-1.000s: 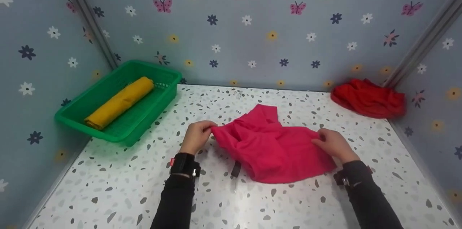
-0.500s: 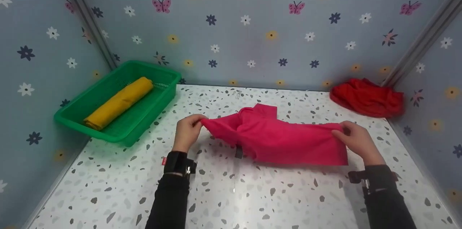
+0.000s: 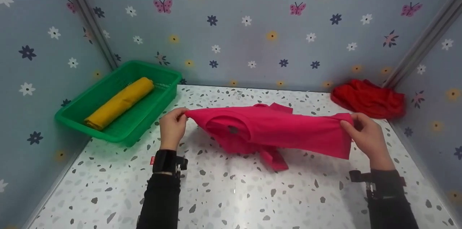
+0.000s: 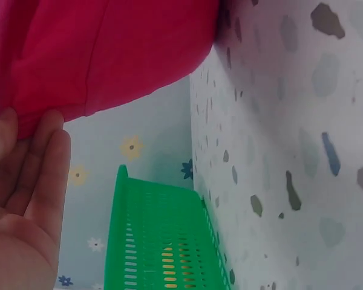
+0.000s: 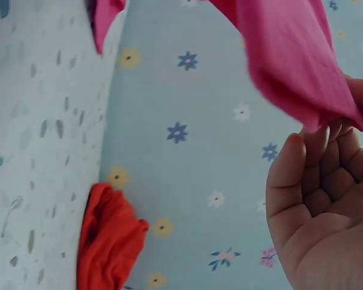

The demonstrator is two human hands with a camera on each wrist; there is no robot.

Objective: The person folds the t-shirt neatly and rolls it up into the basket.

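A pink T-shirt [image 3: 296,130] is stretched sideways between both hands, its round neck opening facing the camera with a dark label inside. My left hand [image 3: 172,130] pinches the shirt's left end between thumb and fingers. At the other end, my right hand [image 3: 371,140] pinches a corner from which the cloth hangs straight. A lower flap of the shirt [image 3: 275,158] droops toward the speckled table. The left wrist view shows the pink cloth [image 4: 127,54] spread above the fingers; in the right wrist view a folded edge [image 5: 296,78] sits between thumb and fingertips.
A green basket [image 3: 151,124] stands at the back left, holding a rolled yellow cloth [image 3: 121,102]. A crumpled red cloth [image 3: 368,99] lies in the back right corner. Flower-patterned walls enclose the speckled white table [image 3: 216,203] on three sides.
Both hands have spread apart and risen slightly, the left moving left and the right moving right. The T-shirt has gone from bunched to stretched out, and its neck opening now shows.
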